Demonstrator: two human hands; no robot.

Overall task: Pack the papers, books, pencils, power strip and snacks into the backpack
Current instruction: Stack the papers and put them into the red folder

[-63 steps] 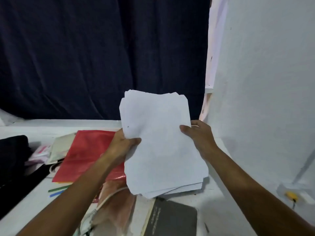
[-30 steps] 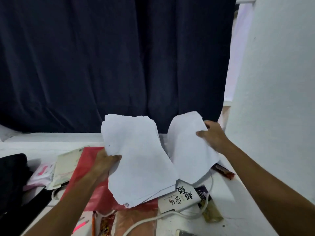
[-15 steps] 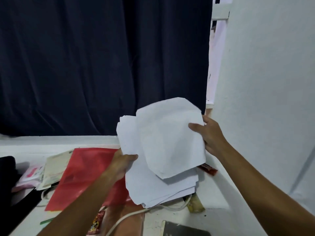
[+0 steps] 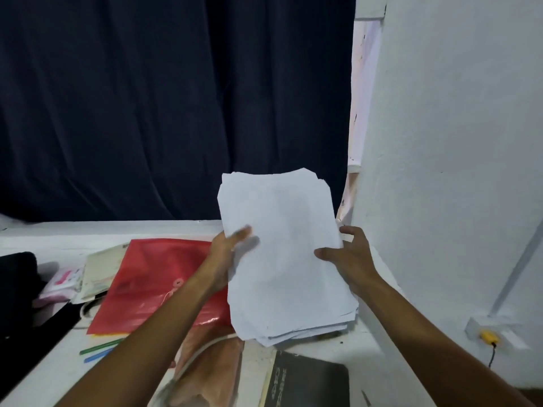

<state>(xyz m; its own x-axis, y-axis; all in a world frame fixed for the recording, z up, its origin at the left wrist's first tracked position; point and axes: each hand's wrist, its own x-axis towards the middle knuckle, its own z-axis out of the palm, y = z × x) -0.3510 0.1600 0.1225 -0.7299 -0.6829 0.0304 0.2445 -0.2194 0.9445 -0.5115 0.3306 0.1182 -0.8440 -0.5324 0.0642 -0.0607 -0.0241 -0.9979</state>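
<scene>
The papers (image 4: 282,254) are up in the air, just right of the red folder (image 4: 158,283). The right hand (image 4: 349,257) pinches their edge. The left hand (image 4: 226,254) is blurry, so I cannot tell its hold. The pile looks messy, so sheets could slip out. The black thing (image 4: 17,289) far left of the folder is cut off.

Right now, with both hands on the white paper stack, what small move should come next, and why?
Probably tap the white paper stack square: its bottom sheets fan out unevenly, while the left hand and right hand flank its sides.
</scene>
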